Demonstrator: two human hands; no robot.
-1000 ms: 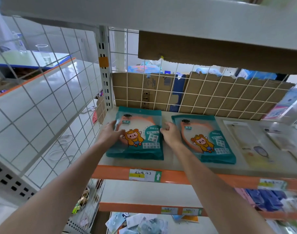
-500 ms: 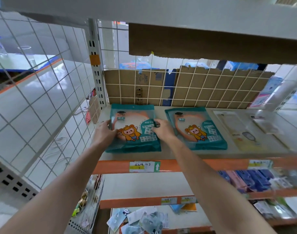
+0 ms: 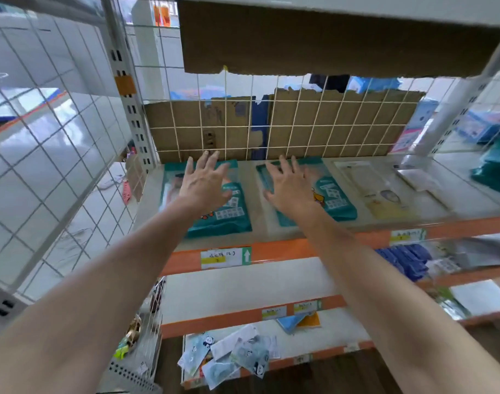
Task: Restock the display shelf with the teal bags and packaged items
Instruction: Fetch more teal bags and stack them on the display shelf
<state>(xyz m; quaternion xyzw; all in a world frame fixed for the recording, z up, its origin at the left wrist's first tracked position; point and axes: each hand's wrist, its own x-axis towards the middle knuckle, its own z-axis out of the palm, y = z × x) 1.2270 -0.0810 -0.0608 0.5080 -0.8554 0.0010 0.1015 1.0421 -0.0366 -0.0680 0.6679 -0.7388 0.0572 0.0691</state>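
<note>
There, two flat, glossy teal bags [image 3: 229, 224] lie.

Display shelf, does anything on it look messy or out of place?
Yes: the panda packets on the bottom shelf lie in a jumbled, overlapping heap at odd angles, while the teal bags above lie flat, side by side.

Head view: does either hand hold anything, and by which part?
Nothing is held: left hand spread open over the left teal bag, right hand over the right teal bag.
</note>
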